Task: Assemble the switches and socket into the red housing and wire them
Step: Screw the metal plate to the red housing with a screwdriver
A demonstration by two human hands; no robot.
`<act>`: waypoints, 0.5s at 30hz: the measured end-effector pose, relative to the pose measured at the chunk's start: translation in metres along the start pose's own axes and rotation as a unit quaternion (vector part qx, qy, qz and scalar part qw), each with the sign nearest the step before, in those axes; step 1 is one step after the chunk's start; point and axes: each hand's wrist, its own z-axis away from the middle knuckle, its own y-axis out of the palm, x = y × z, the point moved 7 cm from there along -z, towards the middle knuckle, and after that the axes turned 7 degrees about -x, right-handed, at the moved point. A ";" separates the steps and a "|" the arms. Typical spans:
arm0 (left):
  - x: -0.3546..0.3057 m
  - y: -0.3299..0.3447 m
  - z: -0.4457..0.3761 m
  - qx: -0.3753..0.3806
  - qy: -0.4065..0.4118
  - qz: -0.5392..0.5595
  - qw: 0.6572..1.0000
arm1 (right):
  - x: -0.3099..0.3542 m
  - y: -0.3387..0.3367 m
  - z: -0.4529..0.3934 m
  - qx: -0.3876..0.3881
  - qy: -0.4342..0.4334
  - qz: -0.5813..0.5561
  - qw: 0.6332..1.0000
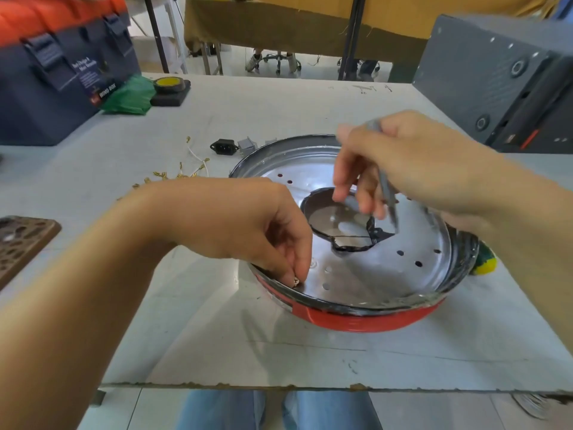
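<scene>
The round red housing (356, 319) lies on the table with a shiny perforated metal plate (387, 274) inside it and a dark cut-out in the middle. My left hand (248, 225) rests on its near-left rim, fingertips pinched on a small brass terminal (296, 281). My right hand (412, 156) hovers over the cut-out, gripping a grey tool (387, 187) whose tip points down into the opening. A black power socket (224, 147) and grey switches (247, 146) lie beyond the housing's far rim. White wires with brass terminals (198, 159) lie to their left.
A dark blue toolbox (59, 72) stands far left, with a green bag (130, 94) and a yellow tape roll (170, 83) beside it. A grey case (496, 79) stands far right. A brown perforated object (21, 240) lies at the left edge. A green-yellow handle (485, 263) pokes out beside the housing.
</scene>
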 end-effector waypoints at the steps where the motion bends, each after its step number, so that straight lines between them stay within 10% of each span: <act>1: 0.000 0.000 0.000 0.001 0.001 0.002 1.000 | 0.002 -0.003 0.000 -0.016 -0.009 -0.024 1.000; 15: 0.001 -0.003 0.002 -0.011 0.011 0.013 1.000 | 0.015 0.040 0.020 0.054 -0.165 -0.069 0.982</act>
